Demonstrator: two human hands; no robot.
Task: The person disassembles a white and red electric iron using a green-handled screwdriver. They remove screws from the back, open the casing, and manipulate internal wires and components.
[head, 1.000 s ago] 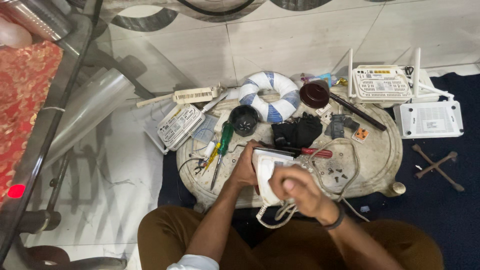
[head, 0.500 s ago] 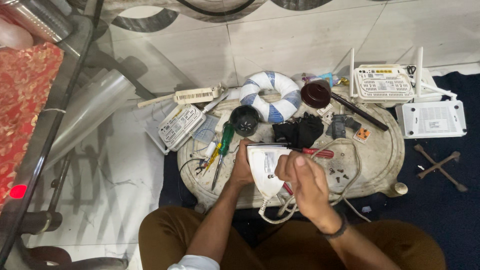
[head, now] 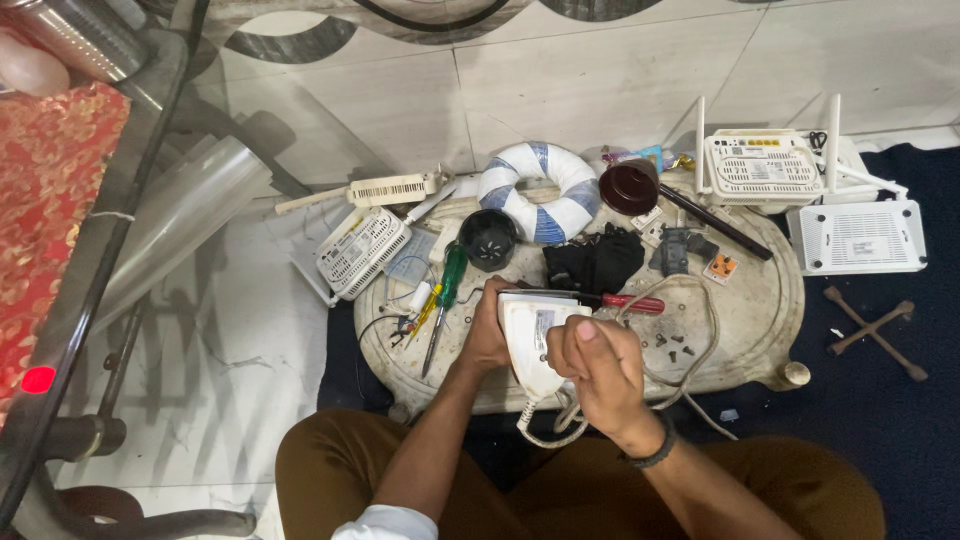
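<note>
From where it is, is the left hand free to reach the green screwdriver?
Probably not at once: the left hand is gripping the white iron. The green screwdriver lies uncovered on the tray just beside it, so the way itself looks open.

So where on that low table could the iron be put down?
Barest is the table's right end, between the grey cord loop and the rim. The left and back are crowded: screwdrivers, black cloth, taped ring.
</note>
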